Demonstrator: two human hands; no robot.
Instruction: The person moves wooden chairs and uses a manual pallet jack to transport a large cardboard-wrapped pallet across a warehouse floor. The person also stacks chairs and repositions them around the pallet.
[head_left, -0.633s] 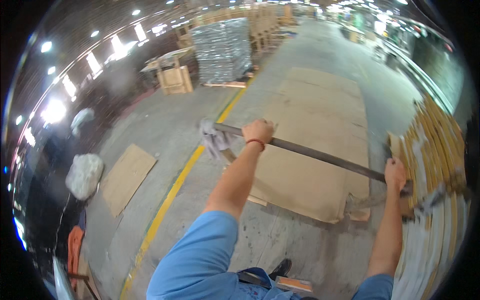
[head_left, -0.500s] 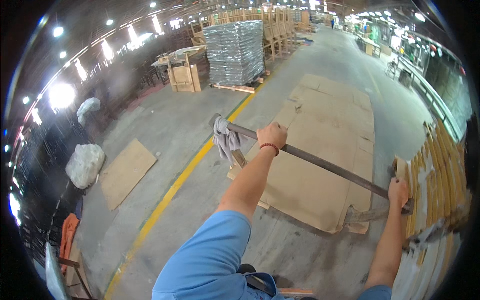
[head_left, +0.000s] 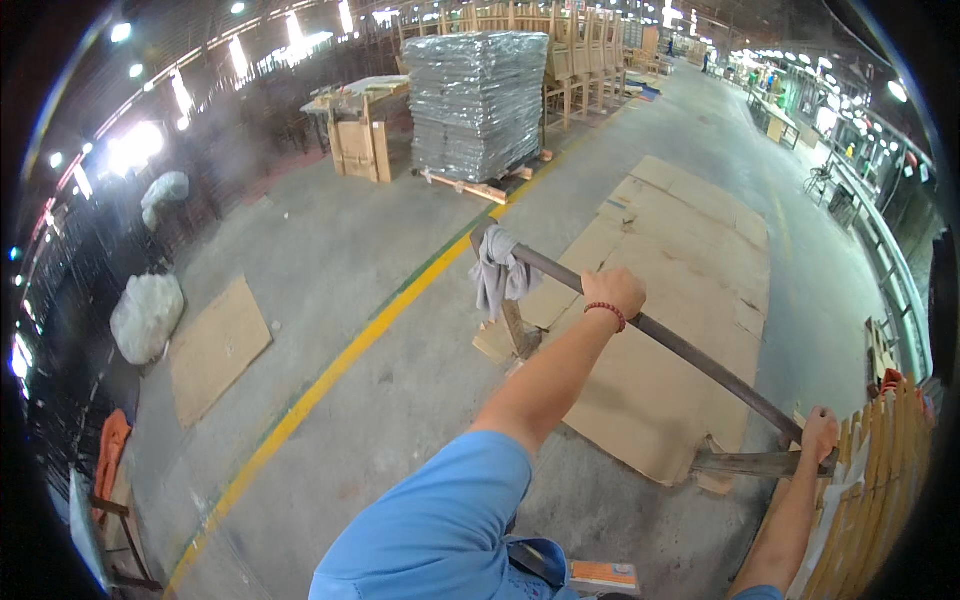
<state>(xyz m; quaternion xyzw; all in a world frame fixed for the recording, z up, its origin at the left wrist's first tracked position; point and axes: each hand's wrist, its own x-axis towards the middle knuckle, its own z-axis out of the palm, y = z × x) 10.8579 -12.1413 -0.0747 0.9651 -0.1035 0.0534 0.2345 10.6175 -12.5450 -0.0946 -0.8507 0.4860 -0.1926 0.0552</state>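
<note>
My left hand (head_left: 615,291) is closed round a long dark handle bar (head_left: 700,357), left of its middle. At the bar's right end my right hand (head_left: 820,430) is also closed on it. A grey cloth (head_left: 498,268) hangs over the left end, above a wooden post (head_left: 515,325). From the right end a wooden piece (head_left: 750,464) runs along the near edge of a large flat cardboard sheet (head_left: 670,320). The sheet lies beyond and below the bar. I cannot tell how the bar is joined at its ends.
A plastic-wrapped stack (head_left: 475,110) stands on a pallet ahead, beside wooden frames (head_left: 580,75). A yellow floor line (head_left: 330,375) runs along the left. Farther left lie a cardboard piece (head_left: 222,350) and a white plastic bundle (head_left: 147,318). Wooden slats (head_left: 880,470) stand close on the right.
Both hands and the bar sit farther right in the picture, still gripped. The wrapped stack looks somewhat larger and nearer. The floor pieces at left have shifted left.
</note>
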